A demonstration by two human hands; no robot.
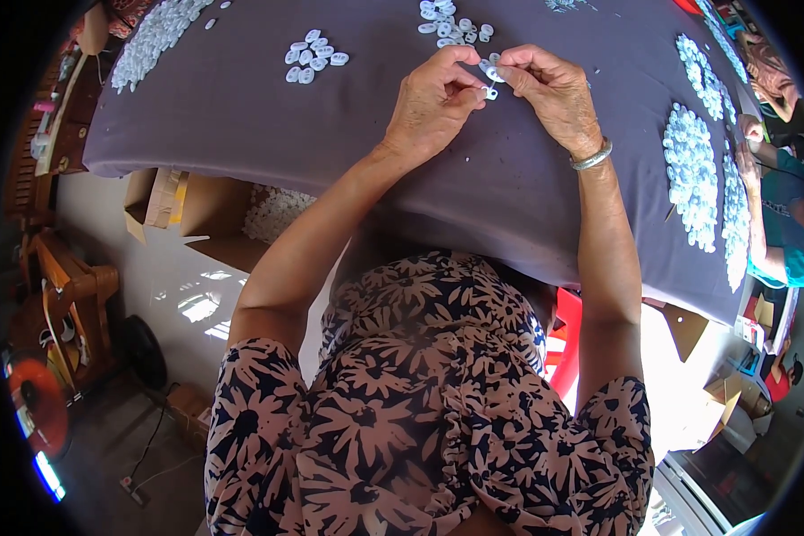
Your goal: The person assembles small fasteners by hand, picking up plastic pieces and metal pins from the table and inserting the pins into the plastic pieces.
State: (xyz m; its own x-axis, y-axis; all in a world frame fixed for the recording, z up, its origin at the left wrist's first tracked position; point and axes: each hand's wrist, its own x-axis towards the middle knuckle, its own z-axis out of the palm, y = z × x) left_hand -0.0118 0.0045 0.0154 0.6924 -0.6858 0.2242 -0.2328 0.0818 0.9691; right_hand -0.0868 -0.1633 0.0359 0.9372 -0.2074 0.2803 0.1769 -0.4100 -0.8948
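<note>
At the upper centre of the frame, over a table with a dark cloth, the person's left hand has thumb and finger pinched together on a small white piece, while the right hand, with a pale bracelet at its wrist, pinches a second white piece just above it; whether the two are joined is too small to tell. A loose group of similar pieces lies just beyond the fingers at the top, a small cluster sits toward the upper left, and a larger patch spreads along the right.
</note>
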